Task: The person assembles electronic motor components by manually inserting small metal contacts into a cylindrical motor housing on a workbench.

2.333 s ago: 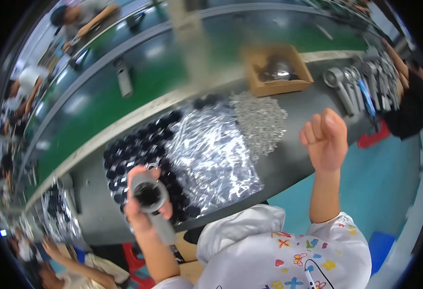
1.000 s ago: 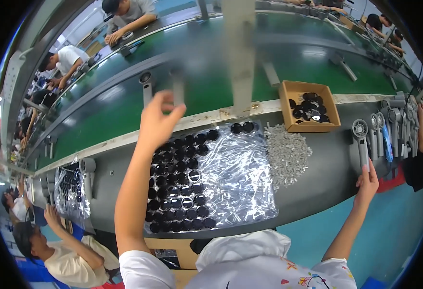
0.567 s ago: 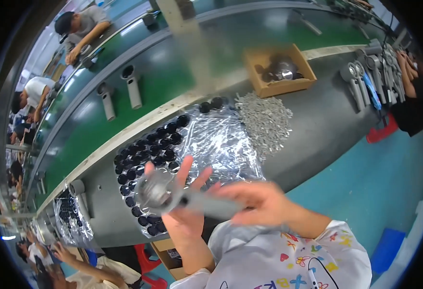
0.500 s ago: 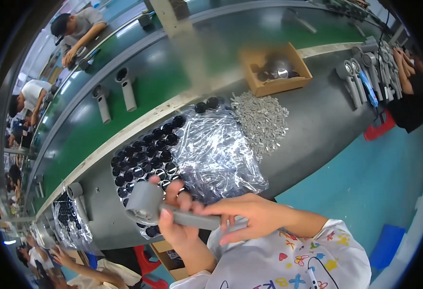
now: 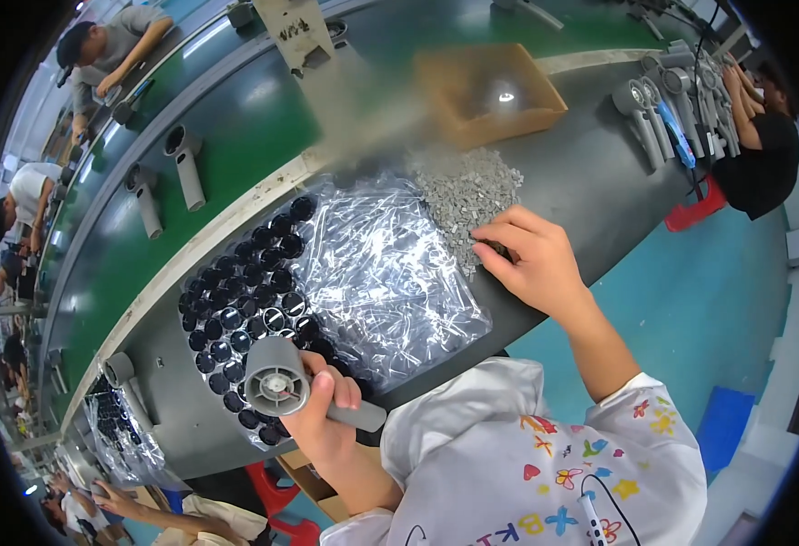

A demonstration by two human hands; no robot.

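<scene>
My left hand (image 5: 322,409) is wrapped round the handle of a grey hair dryer housing (image 5: 276,378). Its round head faces me, and a spoked fan shows inside the opening. My right hand (image 5: 531,259) reaches to the near edge of a pile of small grey plastic pieces (image 5: 472,187), thumb and fingers curled close together. Whatever is between those fingertips is too small or hidden to make out. Between my hands lies a clear plastic bag (image 5: 390,282), next to rows of black round caps (image 5: 254,282).
An open cardboard box (image 5: 536,109) stands behind the pile. More grey housings (image 5: 650,127) lie at the far right near a person in black (image 5: 763,164). Two housings (image 5: 185,168) rest on the green conveyor belt (image 5: 235,136). Other people sit along the left.
My right hand has left the housing's handle and moved right and away from me to the grey pieces. The left hand still holds the housing, now turned with its opening towards me.
</scene>
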